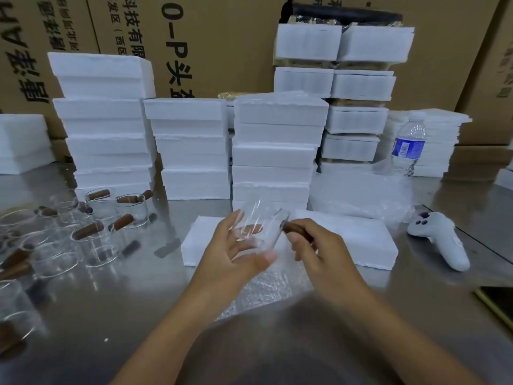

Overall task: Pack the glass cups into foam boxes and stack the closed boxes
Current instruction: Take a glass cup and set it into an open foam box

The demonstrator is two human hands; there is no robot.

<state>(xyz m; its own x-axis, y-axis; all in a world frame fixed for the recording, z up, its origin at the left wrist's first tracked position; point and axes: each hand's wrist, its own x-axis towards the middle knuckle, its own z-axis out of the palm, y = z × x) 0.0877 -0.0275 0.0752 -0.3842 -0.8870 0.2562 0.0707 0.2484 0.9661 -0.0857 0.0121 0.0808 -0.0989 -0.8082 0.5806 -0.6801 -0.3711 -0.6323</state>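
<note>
I hold a clear glass cup (262,226) with a brown wooden handle above a low white foam box (347,240) on the steel table. My left hand (236,251) cups the glass body, thumb at its lower rim. My right hand (313,245) grips the wooden handle (294,229). A sheet of bubble wrap (266,282) lies under the hands. Several more glass cups with wooden handles (91,232) stand at the left. Stacks of closed foam boxes (274,151) rise behind the hands.
More foam box stacks (105,120) stand at the back left and right, against cardboard cartons (222,45). A water bottle (408,147) and a pile of foam lids (435,140) are at the right. A white controller (441,237) lies near the table's right edge.
</note>
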